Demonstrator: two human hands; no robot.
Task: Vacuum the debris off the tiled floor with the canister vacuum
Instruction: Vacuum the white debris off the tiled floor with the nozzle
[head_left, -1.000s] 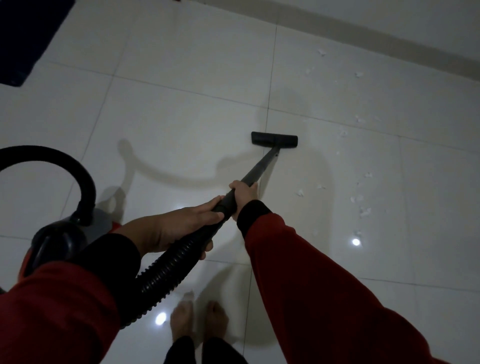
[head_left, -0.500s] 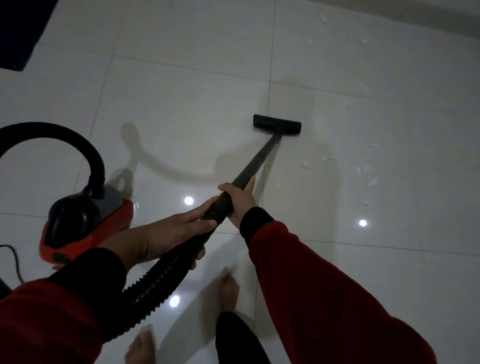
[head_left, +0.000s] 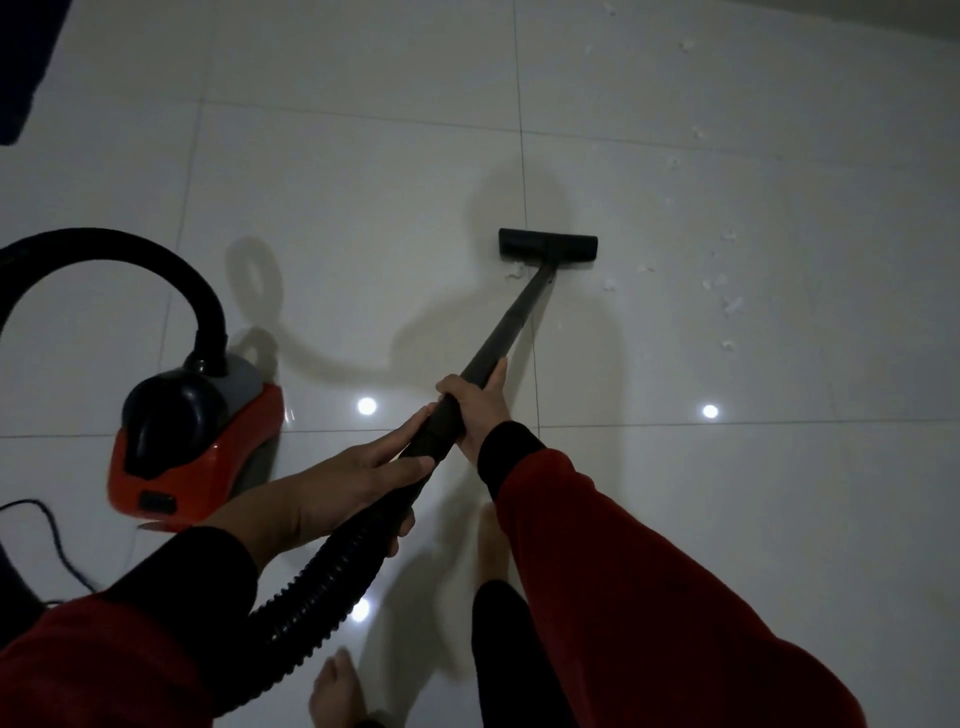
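Note:
A black vacuum wand (head_left: 511, 327) runs from my hands out to a flat black floor nozzle (head_left: 548, 244) resting on the glossy white tiled floor (head_left: 363, 171). My right hand (head_left: 480, 402) grips the wand higher up. My left hand (head_left: 348, 491) holds it lower, where the ribbed black hose (head_left: 322, 592) joins. The hose loops round to the red and black canister vacuum (head_left: 192, 441) on my left. White debris bits (head_left: 727, 306) lie scattered to the right of the nozzle, and one scrap (head_left: 514, 273) sits just behind it.
A black power cord (head_left: 57, 545) trails on the floor at the left. A dark mat (head_left: 23, 67) lies at the top left corner. My bare feet (head_left: 335, 686) stand below the hands. More debris (head_left: 685, 44) lies towards the top right.
I have stepped forward: the canister has come further into view on the left, and the debris sits nearer. The nozzle now has a white scrap just behind it. Both hands keep their grip.

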